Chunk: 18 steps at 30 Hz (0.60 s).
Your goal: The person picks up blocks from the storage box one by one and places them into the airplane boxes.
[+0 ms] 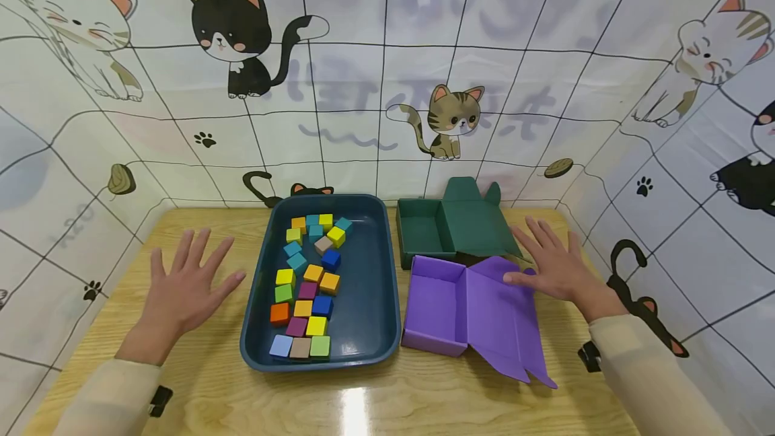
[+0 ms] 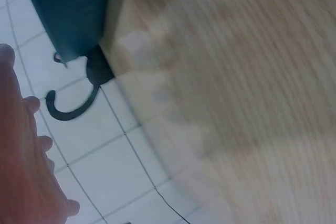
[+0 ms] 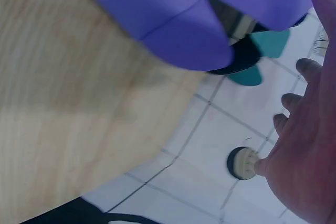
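Observation:
My left hand [image 1: 188, 288], fingers spread, hovers left of a dark blue tray [image 1: 369, 274] and holds nothing. Many small coloured cubes, among them a red-orange cube [image 1: 280, 314] and a purple cube [image 1: 308, 290], lie mostly in the tray's left half. On the other side, my right hand [image 1: 554, 268] is spread above the lid flap of an open purple box [image 1: 436, 308], with nothing in its grasp. Behind that box stands an open dark green box [image 1: 424, 227], its lid folded out to the right. In the right wrist view, fingers [image 3: 310, 72] stretch past the purple flap.
A light wooden table [image 1: 363, 395] carries the tray and both boxes. White sheets printed with cats and grid lines [image 1: 351, 86] rise at the back and both sides. The purple lid overlaps the front of the green box's area.

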{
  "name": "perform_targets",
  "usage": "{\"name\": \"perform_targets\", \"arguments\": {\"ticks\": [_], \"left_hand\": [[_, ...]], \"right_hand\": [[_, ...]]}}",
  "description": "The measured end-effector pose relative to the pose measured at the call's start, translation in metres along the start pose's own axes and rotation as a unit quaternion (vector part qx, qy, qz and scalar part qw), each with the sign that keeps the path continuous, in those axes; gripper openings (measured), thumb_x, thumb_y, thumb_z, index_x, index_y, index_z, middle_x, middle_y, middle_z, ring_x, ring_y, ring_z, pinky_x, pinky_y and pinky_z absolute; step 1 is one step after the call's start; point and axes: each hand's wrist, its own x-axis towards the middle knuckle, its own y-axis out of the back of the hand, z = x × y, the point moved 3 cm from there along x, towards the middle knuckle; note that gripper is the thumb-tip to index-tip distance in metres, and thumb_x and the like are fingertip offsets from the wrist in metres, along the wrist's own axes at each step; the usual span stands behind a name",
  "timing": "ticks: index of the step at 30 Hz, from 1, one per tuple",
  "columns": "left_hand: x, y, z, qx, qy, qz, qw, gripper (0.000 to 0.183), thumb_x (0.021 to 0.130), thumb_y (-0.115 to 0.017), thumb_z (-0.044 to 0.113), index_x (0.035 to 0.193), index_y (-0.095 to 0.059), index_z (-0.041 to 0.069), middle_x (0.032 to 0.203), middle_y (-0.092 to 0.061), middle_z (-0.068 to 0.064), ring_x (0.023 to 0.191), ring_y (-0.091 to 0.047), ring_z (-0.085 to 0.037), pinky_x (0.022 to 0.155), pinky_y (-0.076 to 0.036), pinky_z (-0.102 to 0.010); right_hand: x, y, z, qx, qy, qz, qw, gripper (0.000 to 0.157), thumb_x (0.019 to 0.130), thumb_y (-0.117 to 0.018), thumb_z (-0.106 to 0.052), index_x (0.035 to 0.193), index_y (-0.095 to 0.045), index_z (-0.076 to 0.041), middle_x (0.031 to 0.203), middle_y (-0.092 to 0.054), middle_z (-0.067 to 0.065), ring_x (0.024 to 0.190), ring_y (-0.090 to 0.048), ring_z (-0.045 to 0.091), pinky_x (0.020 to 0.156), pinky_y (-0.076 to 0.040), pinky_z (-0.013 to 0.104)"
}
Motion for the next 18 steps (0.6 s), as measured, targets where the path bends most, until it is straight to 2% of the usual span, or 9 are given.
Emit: {"name": "perform_targets", "arguments": {"ticks": [8, 12, 18], "left_hand": [[0.000, 0.012, 0.028, -0.018, -0.035, 0.012, 0.9992, 0.064, 0.090, -0.041, 0.056, 0.142, -0.034, 0.018, 0.149, -0.024, -0.016, 0.139, -0.013, -0.035, 0.107, -0.005, -0.064], [-0.003, 0.010, 0.040, -0.018, -0.045, 0.014, 0.9987, 0.062, 0.090, -0.043, 0.052, 0.139, -0.038, 0.014, 0.148, -0.027, -0.016, 0.138, -0.017, -0.035, 0.107, -0.009, -0.063], [-0.009, 0.002, 0.051, -0.016, -0.049, 0.006, 0.9987, 0.060, 0.091, -0.045, 0.048, 0.139, -0.039, 0.013, 0.147, -0.030, -0.016, 0.138, -0.018, -0.035, 0.107, -0.012, -0.062]], "right_hand": [[0.012, 0.027, -0.036, -0.002, 0.048, 0.024, 0.999, 0.085, 0.074, -0.057, -0.066, 0.142, -0.034, -0.019, 0.148, -0.028, 0.014, 0.134, -0.028, 0.036, 0.108, -0.002, 0.063], [0.021, 0.039, -0.056, -0.010, 0.067, 0.019, 0.998, 0.079, 0.075, -0.055, -0.067, 0.136, -0.045, -0.017, 0.146, -0.033, 0.014, 0.132, -0.032, 0.036, 0.109, -0.006, 0.061], [0.036, 0.052, -0.090, -0.017, 0.113, 0.006, 0.993, 0.072, 0.077, -0.057, -0.063, 0.131, -0.051, -0.017, 0.141, -0.042, 0.010, 0.131, -0.037, 0.030, 0.111, -0.010, 0.058]]}}
